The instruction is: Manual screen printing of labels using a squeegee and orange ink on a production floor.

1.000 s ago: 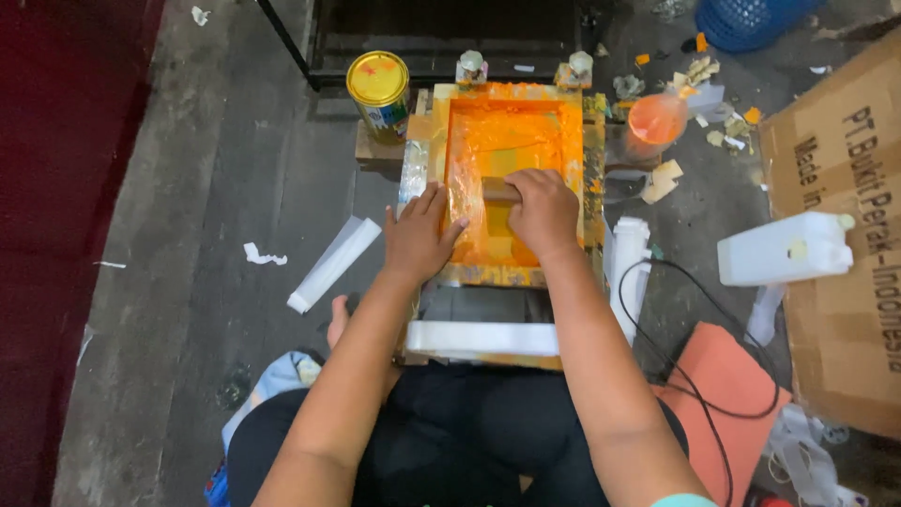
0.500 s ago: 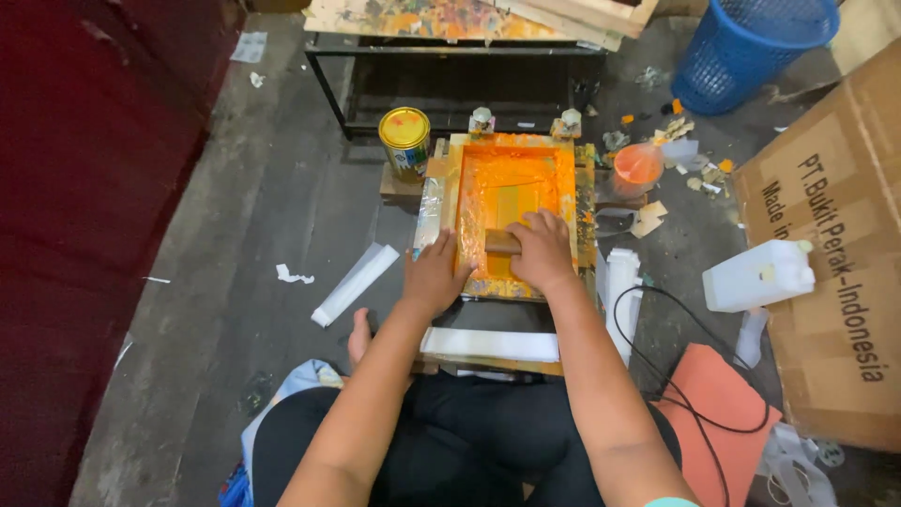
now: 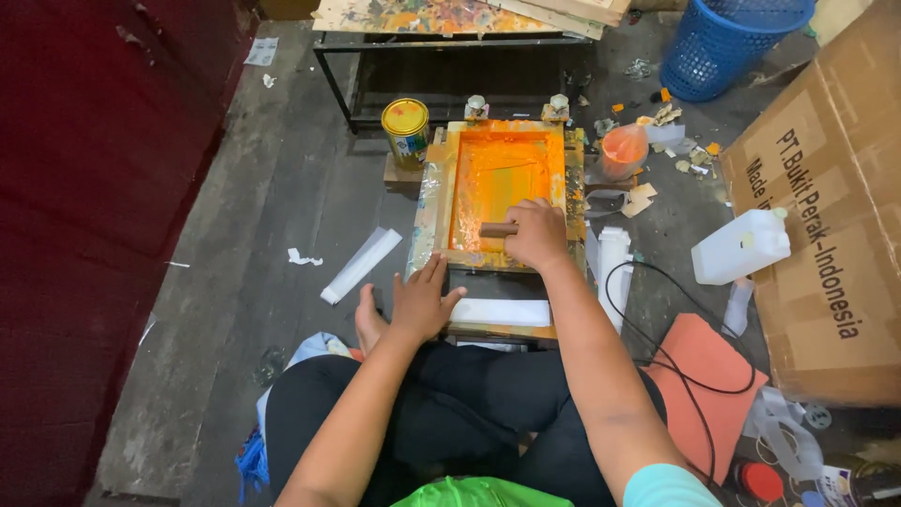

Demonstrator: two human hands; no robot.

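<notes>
An orange-inked wooden printing frame point(image 3: 502, 192) lay on the floor point(image 3: 253, 235) before the seated person. A yellow-lidded tin can point(image 3: 405, 131) stood at its left, an orange plastic cup point(image 3: 623, 150) at its right, and a white plastic jug point(image 3: 740, 247) farther right, beside a brown cardboard box point(image 3: 826, 225).

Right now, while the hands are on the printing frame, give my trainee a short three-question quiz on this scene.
1. True or false: the right hand grips the brown squeegee over the orange screen.
2. What does the left hand touch?
A. the yellow-lidded tin
B. the near edge of the wooden frame
C. the white jug
3. Fill in: the blue basket stands at the far ____ of the view.

Key: 1 true; 2 B; 3 right.
</notes>
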